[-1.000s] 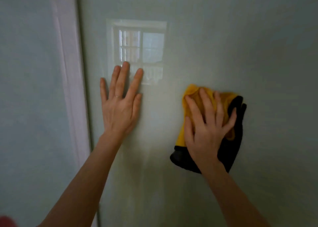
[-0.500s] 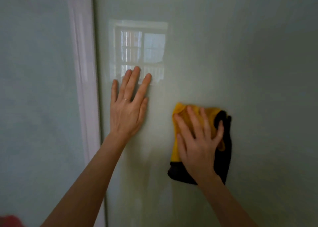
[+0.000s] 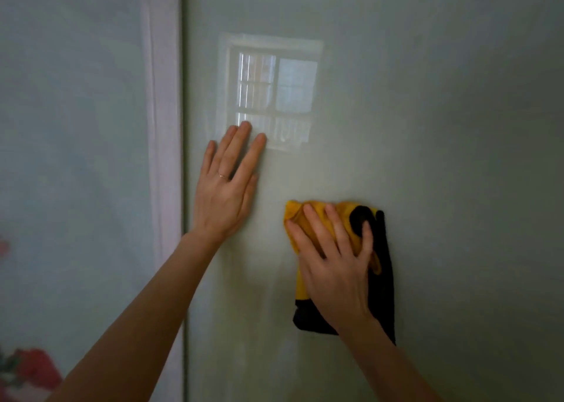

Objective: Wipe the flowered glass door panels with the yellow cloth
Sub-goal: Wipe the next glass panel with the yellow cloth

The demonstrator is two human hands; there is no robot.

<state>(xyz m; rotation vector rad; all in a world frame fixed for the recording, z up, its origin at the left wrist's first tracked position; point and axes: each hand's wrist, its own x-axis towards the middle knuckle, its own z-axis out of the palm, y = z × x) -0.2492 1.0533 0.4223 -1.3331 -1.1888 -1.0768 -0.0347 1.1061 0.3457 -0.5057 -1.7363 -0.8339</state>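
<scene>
Cloth flat against the glass door, both hands on the panel

The yellow cloth (image 3: 385,279), black at its edge, lies on the glass panel (image 3: 442,127) under the right hand (image 3: 335,267), whose spread fingers press it flat. At its 10 o'clock the left hand (image 3: 225,194) rests open on the glass. A window reflection (image 3: 271,93) sits at that hand's 12 o'clock, a white frame (image 3: 161,157) at 9 o'clock.

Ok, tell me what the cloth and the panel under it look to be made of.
Cloth: soft matte fabric, perhaps microfibre, yellow and black; it bunches under the right hand. Panel: smooth, glossy, likely glass; it mirrors a window.
</scene>
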